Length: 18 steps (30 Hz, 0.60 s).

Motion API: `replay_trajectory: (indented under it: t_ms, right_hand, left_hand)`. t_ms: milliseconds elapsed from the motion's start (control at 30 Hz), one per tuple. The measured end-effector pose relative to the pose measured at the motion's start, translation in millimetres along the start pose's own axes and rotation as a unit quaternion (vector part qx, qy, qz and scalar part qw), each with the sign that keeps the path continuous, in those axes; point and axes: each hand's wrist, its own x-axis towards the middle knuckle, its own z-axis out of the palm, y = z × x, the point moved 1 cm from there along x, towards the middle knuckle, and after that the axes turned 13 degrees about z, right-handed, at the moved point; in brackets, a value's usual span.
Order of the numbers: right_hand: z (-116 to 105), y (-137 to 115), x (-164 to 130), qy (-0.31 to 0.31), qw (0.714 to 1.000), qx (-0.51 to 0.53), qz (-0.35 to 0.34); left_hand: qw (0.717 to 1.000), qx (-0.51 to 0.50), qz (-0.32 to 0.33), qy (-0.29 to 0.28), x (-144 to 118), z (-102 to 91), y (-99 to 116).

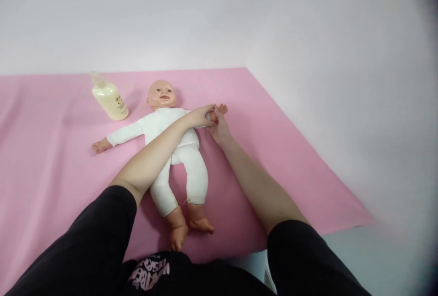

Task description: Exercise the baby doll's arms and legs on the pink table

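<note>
A baby doll with a white cloth body lies on its back, head away from me and feet toward me. Reaching across its chest, my left hand is closed around the doll's forearm near the wrist. My right hand grips the same arm from the other side, close to the doll's hand, which sticks out beyond my fingers. My fingers partly hide the wrist. The doll's other arm stretches out to the left, untouched.
A pale yellow pump bottle stands left of the doll's head. Under everything is a pink cloth with folds at the left; its edge slants along the right side. Beyond it rises a white wall.
</note>
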Motion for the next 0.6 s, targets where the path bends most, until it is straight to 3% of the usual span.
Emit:
replay_trajectory:
  t_ms: [233, 467, 600]
  right_hand:
    - [8.4, -4.0, -5.0, 0.044, 0.995, 0.087, 0.017]
    - [10.6, -8.0, -10.4, 0.038, 0.994, 0.099, 0.027]
    - [10.6, -8.3, -12.6, 0.012, 0.997, 0.068, 0.028]
  left_hand:
    - [0.999, -0.036, 0.009, -0.008, -1.6, 0.9, -4.8]
    - [0.992, -0.124, 0.023, 0.005, 0.4, 4.7, -14.6]
    - [0.986, -0.164, 0.0, 0.01, 3.2, 5.5, -18.8]
